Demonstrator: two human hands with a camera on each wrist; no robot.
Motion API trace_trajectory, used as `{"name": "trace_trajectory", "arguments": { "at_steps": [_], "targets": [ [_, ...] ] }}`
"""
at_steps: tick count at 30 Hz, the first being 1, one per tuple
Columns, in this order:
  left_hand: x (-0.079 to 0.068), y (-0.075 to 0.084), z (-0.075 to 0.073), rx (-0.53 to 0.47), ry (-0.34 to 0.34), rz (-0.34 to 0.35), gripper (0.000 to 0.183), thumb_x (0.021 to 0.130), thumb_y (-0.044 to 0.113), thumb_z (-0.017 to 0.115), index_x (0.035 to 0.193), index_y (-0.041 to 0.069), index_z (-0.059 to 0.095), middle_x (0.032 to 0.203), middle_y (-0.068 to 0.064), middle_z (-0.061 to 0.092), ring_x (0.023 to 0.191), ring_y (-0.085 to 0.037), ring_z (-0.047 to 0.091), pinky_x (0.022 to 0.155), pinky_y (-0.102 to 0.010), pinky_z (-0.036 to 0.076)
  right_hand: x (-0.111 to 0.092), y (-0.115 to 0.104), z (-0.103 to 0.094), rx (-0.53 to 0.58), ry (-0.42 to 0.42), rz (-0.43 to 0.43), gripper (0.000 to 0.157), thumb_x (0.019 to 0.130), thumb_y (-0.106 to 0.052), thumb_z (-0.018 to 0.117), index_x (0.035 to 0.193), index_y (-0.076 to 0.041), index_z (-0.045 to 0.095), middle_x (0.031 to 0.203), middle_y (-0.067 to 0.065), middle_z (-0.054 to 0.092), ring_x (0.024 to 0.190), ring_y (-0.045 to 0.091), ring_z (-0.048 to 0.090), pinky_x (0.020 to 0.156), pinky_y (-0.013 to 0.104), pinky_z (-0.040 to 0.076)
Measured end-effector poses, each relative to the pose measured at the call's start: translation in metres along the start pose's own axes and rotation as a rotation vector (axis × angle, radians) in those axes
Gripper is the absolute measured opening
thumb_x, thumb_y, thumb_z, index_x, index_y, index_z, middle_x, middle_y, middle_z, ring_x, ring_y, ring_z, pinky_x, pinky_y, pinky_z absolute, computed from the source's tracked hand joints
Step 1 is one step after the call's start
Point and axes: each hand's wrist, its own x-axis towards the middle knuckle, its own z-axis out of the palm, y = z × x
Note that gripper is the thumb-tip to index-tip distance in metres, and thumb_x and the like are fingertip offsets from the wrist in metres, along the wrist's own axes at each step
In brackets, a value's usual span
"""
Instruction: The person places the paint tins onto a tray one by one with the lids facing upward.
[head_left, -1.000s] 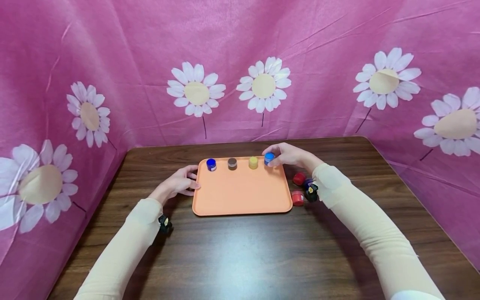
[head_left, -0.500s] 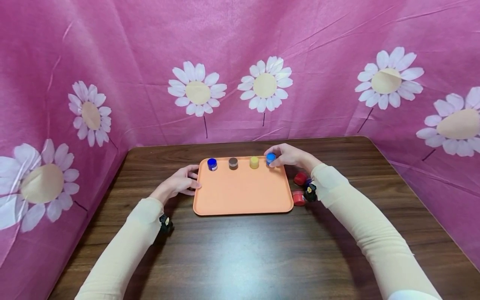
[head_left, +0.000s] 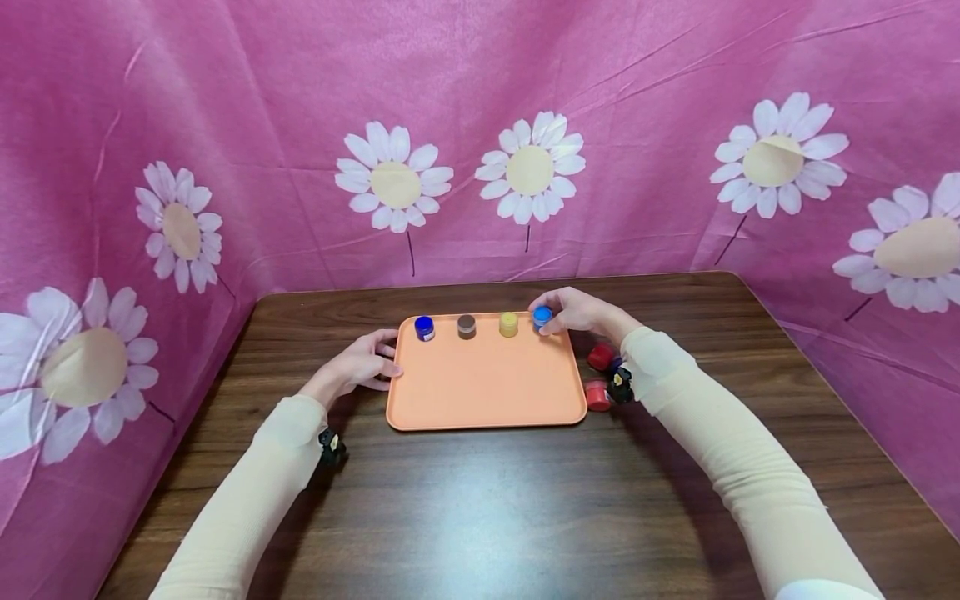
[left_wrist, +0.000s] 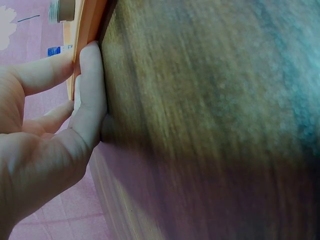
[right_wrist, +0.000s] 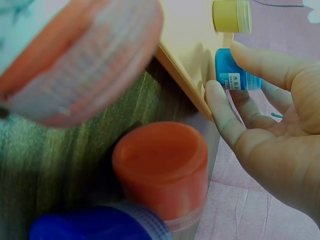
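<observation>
The light blue jar (head_left: 542,317) is the one most at risk: at the far right corner of the orange tray (head_left: 483,379), right of center in the head view, a lopsided release or a snagged fingertip could tip it over the rim or into the yellow jar (head_left: 508,324). The cream sleeve (head_left: 660,371) is another hazard — if it drops or sweeps back, it could knock the red jars (head_left: 597,396) just beside the tray's right edge, or the loose dark blue jar (right_wrist: 95,225) at the lower left of the right wrist view. A push from the left hand (head_left: 358,362) might also slide the tray.

The right hand (head_left: 576,309) pinches the light blue jar between thumb and fingers, no wider than the jar. The left hand — fingers spread and fairly straight — touches the tray's left edge.
</observation>
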Motion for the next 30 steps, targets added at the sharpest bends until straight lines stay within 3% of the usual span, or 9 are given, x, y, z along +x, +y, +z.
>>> {"name": "trace_trajectory", "arguments": {
  "at_steps": [15, 25, 30],
  "targets": [
    [0.0003, -0.0003, -0.0003, -0.003, 0.004, -0.001, 0.086, 0.088, -0.008, 0.066, 0.16, 0.005, 0.021, 0.132, -0.024, 0.041, 0.093, -0.023, 0.062, 0.081, -0.044, 0.061, 0.0005, -0.0004, -0.0005, 0.047, -0.009, -0.009, 0.049, 0.087, 0.007, 0.072, 0.132, 0.013, 0.055, 0.121, 0.025, 0.064, 0.101, 0.025, 0.059, 0.084, 0.025, 0.051],
    [-0.0014, 0.0022, 0.0, 0.004, -0.009, 0.001, 0.085, 0.089, -0.009, 0.065, 0.16, 0.006, 0.021, 0.131, -0.024, 0.04, 0.093, -0.023, 0.062, 0.081, -0.043, 0.062, -0.0018, -0.0008, -0.0008, 0.048, -0.002, -0.012, 0.048, 0.086, 0.008, 0.072, 0.132, 0.011, 0.057, 0.121, 0.026, 0.064, 0.101, 0.027, 0.059, 0.088, 0.028, 0.051],
    [-0.0015, 0.0016, 0.0007, -0.001, -0.009, 0.0, 0.085, 0.089, -0.009, 0.065, 0.16, 0.005, 0.021, 0.131, -0.024, 0.041, 0.091, -0.023, 0.062, 0.081, -0.044, 0.062, -0.0034, -0.0013, -0.0012, 0.043, -0.01, -0.013, 0.049, 0.087, 0.009, 0.069, 0.133, 0.012, 0.055, 0.124, 0.028, 0.062, 0.104, 0.031, 0.059, 0.096, 0.035, 0.05]
  ]
}}
